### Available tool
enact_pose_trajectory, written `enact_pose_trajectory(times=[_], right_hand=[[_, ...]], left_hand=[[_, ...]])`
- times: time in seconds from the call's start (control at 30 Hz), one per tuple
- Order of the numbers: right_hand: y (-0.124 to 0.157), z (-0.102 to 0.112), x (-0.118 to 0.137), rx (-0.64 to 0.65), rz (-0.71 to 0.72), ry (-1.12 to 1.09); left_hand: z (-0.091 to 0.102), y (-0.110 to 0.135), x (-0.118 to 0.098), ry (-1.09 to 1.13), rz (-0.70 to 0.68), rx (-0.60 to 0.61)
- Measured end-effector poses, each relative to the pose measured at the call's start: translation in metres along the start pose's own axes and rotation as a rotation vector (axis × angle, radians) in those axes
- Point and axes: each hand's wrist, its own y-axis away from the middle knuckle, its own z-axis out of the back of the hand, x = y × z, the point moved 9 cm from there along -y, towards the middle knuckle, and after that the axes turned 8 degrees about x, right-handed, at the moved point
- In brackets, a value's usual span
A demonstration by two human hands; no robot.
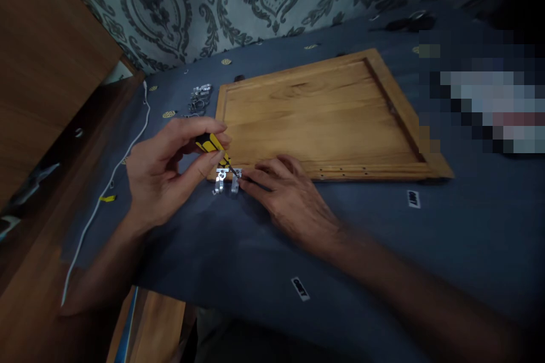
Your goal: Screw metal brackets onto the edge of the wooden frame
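Note:
A yellow-and-black screwdriver (208, 143) is pinched between the thumb and fingers of my left hand (166, 167), its shaft slanting down to the right. Its tip meets a small silver metal hinge (235, 181) at the near left edge of a framed wooden panel (293, 119). The fingertips of my right hand (293, 198) press on that hinge from the right, and the other fingers rest along the panel's edge. Just left of it, a second silver hinge (220, 180) sits on the same edge. Both hinges' arms stick out toward me.
Several loose metal parts (200, 99) lie beyond my left hand on the dark blue cloth (361, 261). A white cable (91, 224) runs along the left side, near wooden furniture (46, 57). A dark object (411, 21) lies at the back right. Patterned fabric (255, 0) rises behind.

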Motion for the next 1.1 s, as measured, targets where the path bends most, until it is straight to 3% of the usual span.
enact_pose_trajectory(times=[0.27, 0.4, 0.53, 0.83, 1.1], right_hand=[[0.000, -0.002, 0.000, 0.006, 0.002, -0.003], [0.000, -0.001, 0.000, -0.005, 0.006, 0.016], [0.000, -0.002, -0.001, -0.008, -0.006, 0.020], [0.000, -0.001, 0.000, 0.006, -0.002, 0.005], [0.001, -0.003, -0.001, 0.003, -0.001, 0.005]], left_hand=[[0.002, -0.001, -0.013, -0.202, -0.086, -0.039], [0.005, 0.001, -0.009, -0.246, 0.024, -0.058], [0.006, 0.000, -0.011, -0.223, -0.010, -0.059], [0.004, -0.006, -0.007, -0.130, -0.042, 0.108], [0.011, 0.003, 0.001, -0.138, -0.020, -0.045]])
